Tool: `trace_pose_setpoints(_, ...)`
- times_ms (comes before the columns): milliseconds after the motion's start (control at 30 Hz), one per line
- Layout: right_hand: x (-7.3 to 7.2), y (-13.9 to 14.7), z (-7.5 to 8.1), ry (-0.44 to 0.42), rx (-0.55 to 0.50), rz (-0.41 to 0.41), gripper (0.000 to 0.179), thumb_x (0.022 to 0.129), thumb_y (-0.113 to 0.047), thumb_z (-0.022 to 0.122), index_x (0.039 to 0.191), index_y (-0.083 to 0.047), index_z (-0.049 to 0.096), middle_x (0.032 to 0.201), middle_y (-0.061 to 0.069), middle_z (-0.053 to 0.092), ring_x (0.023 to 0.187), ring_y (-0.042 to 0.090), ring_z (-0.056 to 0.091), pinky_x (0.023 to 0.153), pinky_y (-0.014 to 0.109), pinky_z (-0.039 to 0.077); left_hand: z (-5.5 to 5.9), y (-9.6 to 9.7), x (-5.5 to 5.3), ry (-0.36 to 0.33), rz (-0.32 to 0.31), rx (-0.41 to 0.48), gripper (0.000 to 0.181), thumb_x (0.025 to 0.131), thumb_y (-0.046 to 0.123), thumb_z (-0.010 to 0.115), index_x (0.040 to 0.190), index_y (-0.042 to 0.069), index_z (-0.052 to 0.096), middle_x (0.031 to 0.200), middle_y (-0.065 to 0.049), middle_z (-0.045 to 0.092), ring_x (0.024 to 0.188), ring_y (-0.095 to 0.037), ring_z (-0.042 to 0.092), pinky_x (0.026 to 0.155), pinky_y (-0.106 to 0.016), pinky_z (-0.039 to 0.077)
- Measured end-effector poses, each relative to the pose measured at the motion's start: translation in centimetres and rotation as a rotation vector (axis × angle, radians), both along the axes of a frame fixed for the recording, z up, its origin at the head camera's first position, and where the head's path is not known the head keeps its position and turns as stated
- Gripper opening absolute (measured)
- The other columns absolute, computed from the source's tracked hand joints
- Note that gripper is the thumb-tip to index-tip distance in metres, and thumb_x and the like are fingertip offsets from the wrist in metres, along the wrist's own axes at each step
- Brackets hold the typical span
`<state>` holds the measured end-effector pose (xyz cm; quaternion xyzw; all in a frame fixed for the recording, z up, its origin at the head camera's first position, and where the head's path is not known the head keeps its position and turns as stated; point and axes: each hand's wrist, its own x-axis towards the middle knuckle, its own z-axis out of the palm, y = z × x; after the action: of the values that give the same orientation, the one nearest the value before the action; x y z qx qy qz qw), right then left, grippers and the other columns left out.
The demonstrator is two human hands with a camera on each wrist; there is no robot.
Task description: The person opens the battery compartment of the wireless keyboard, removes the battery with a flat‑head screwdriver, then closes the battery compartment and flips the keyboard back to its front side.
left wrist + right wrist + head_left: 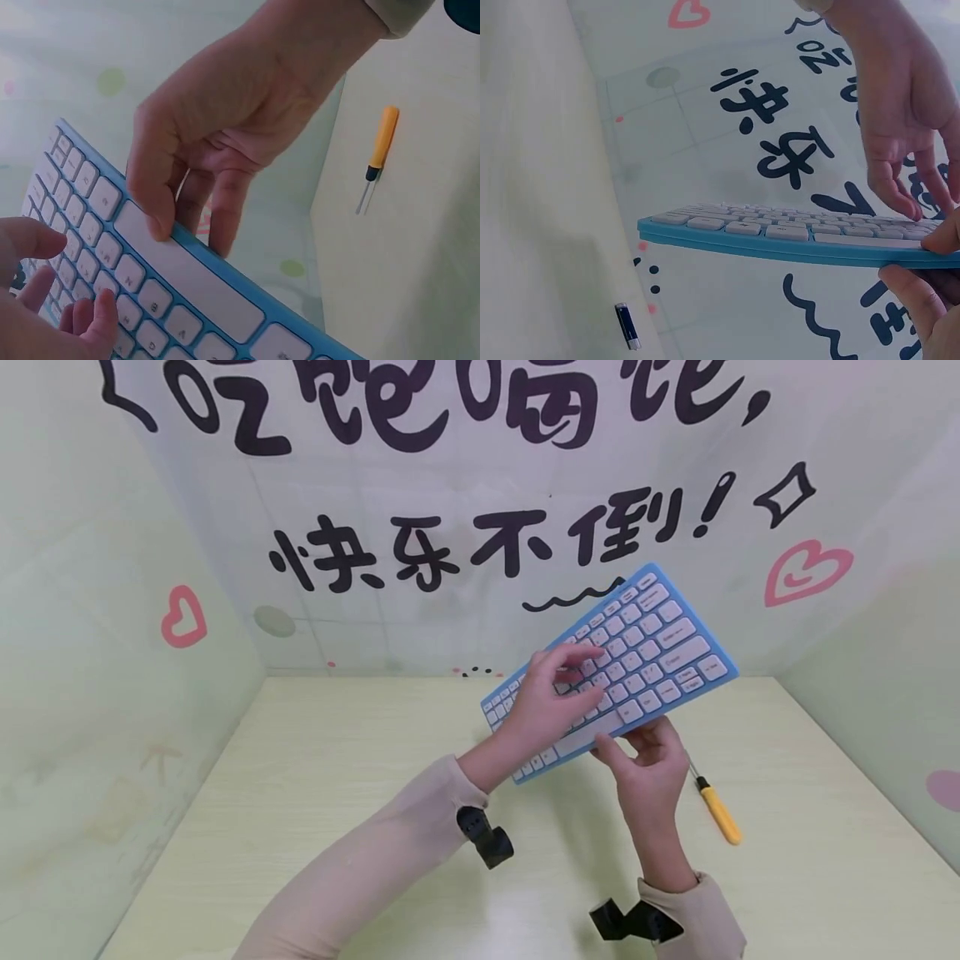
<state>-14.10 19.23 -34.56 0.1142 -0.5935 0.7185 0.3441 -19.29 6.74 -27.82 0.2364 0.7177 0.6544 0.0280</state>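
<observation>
A blue keyboard (645, 652) with white keys is held up above the table, tilted, its right end higher in the head view. The right hand (652, 768) grips its near long edge beside the space bar, thumb on the key side and fingers behind. In the left wrist view the right hand (217, 120) pinches that edge. Over the keys hovers the left hand (551, 697), fingers loosely bent and holding nothing. From the right wrist view, the left hand (907, 97) has its fingertips close to the keys; whether they touch I cannot tell.
A screwdriver (722, 814) with a yellow handle lies on the pale table (337, 760), right of the right hand. A small dark stick (628, 326) with a silvery end lies near the table's back edge. Printed pale walls (420, 635) enclose the back and sides.
</observation>
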Motion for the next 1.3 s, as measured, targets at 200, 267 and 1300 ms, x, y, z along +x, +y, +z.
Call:
trace_pose_setpoints(200,-0.2,0.1,0.4,-0.004,-0.015,-0.009,0.041,0.077,0.016,0.061,0.117,0.007,0.052,0.1,0.015,0.06,0.087,0.021,0.063,0.06,0.032,0.051,-1.4,-1.1,-0.6,-0.005,0.032,-0.006,0.035,0.085,0.008,0.064,0.118,0.015,0.058,0.115,-0.001,0.045,0.102,-0.016,0.048,0.083,-0.026,0.046)
trace_pose_setpoints(267,-0.2,0.2,0.5,-0.003,-0.019,-0.014,0.04,0.077,0.015,0.061,0.115,0.007,0.053,0.1,0.015,0.06,0.086,0.021,0.063,0.06,0.032,0.051,-1.8,-1.5,-0.7,-0.014,0.045,-0.003,0.034,0.084,0.007,0.064,0.117,0.014,0.058,0.114,-0.002,0.046,0.101,-0.017,0.049,0.082,-0.027,0.046)
trace_pose_setpoints(1300,-1.5,1.1,3.1,0.023,-0.193,-0.026,0.029,0.078,0.011,0.064,0.105,0.01,0.054,0.094,0.02,0.06,0.081,0.026,0.066,0.061,0.034,0.052,-6.0,-5.2,-1.8,-0.162,0.271,-0.012,0.039,0.083,0.006,0.063,0.122,0.012,0.058,0.113,-0.007,0.048,0.102,-0.023,0.049,0.085,-0.034,0.045)
